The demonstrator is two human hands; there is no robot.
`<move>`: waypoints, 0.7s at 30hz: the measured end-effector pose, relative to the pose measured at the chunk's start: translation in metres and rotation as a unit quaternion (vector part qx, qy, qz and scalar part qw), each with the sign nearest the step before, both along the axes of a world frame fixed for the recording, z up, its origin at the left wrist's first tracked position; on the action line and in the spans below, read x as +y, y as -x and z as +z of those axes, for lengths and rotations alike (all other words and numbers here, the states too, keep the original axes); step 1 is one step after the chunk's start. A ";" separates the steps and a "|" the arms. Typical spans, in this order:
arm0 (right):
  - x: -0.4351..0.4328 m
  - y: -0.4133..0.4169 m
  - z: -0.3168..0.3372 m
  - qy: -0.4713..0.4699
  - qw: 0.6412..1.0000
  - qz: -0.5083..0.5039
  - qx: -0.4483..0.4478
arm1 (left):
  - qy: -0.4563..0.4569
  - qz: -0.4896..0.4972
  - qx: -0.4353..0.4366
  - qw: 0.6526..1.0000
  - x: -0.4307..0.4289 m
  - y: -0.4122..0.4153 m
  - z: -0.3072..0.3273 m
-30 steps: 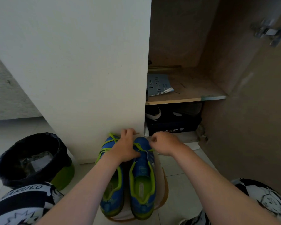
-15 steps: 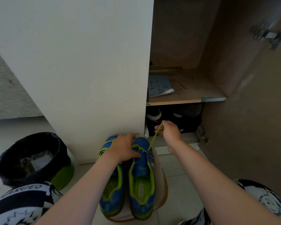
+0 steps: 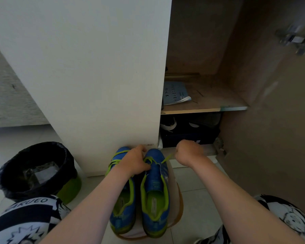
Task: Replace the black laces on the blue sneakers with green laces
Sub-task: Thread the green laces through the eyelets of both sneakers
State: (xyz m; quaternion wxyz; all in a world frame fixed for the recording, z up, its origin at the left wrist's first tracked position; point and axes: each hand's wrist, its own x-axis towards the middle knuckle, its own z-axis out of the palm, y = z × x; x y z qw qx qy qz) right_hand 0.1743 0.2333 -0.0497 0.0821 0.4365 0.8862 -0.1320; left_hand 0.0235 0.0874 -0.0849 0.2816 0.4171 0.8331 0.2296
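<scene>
Half a second ago our right hand (image 3: pixel 188 153) was raised in front of the lower cupboard compartment. It has since dropped to just right of the toes, and the green lace (image 3: pixel 166 158) it pulls now runs short and low instead of climbing steeply. Our left hand (image 3: pixel 132 162) has kept its place.

The blue sneakers (image 3: pixel 155 191) stand side by side on the tiled floor, toes against the foot of the white cupboard door (image 3: pixel 95 76). Under them is a low tan-edged thing (image 3: pixel 179 208) that we cannot identify. Their uppers are bright blue, with lime-green collars and linings, and the pale insoles carry faint print. On the left one, green lacing crosses near the toe. On the right one only the foremost eyelets are threaded, and the tongue below is bare.

Our right hand is a closed fist with the lace pinched in it, stretched taut to the right shoe's front eyelets. Our left hand lies curled over the fronts of both shoes, gripping them with the thumb on the right one's lacing.

A bin with a black liner (image 3: pixel 35 169) sits at the left. A pale blue booklet (image 3: pixel 174 93) lies on the cupboard shelf (image 3: pixel 201 108).
</scene>
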 end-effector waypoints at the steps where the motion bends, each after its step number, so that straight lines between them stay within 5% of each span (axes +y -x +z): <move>1: 0.002 -0.001 0.002 -0.031 0.998 -0.039 0.042 | 0.004 0.000 -0.006 1.000 0.000 0.000 0.000; 4: 0.002 0.002 0.004 -0.031 0.970 -0.131 0.204 | 0.005 0.007 -0.009 1.000 -0.001 -0.001 -0.001; 8: -0.013 0.011 0.004 0.256 0.851 -0.208 0.409 | 0.003 0.012 0.026 1.000 0.000 -0.004 0.001; 10: -0.021 0.012 0.007 0.381 0.785 -0.210 0.441 | -0.001 0.008 0.044 0.999 0.000 -0.005 0.001; 11: -0.023 0.013 0.007 0.393 0.783 -0.198 0.440 | -0.001 0.006 0.050 0.999 0.000 -0.005 0.001; 16: -0.015 0.008 -0.002 0.143 0.957 0.028 0.252 | 0.042 0.004 0.051 0.998 0.001 -0.003 0.003; 21: -0.011 0.005 -0.007 -0.026 0.989 0.143 0.007 | 0.072 -0.010 0.030 0.997 -0.001 0.001 0.006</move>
